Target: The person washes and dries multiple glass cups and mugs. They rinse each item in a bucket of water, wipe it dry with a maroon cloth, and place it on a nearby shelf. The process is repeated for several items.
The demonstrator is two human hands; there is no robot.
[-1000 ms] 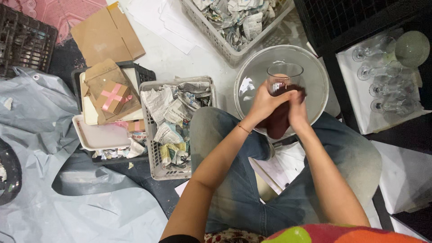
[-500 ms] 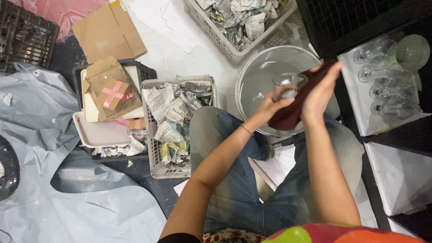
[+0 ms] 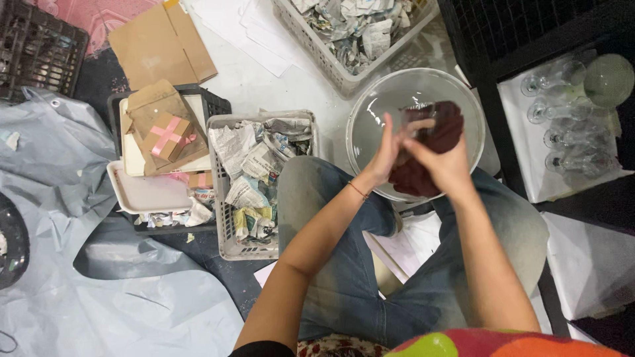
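Observation:
Over a round clear basin (image 3: 370,116), my left hand (image 3: 387,151) grips a clear drinking glass (image 3: 417,111), mostly hidden. My right hand (image 3: 444,164) presses a dark maroon cloth (image 3: 442,132) around that glass. The cloth covers most of the glass and hangs down to my right knee. Both hands meet above the basin's near rim, over my jeans-clad legs.
A grey basket of crumpled newspaper (image 3: 254,182) stands by my left knee, a second one (image 3: 360,30) lies beyond the basin. Cardboard and a small box with pink ribbon (image 3: 169,134) rest on stacked trays at left. Several stemmed glasses (image 3: 569,125) lie on white paper at right. Grey plastic sheet (image 3: 79,291) covers the floor left.
The cloth has moved from beside the glass to wrapping over it. My right hand has turned onto the cloth and both hands have shifted slightly right over the basin.

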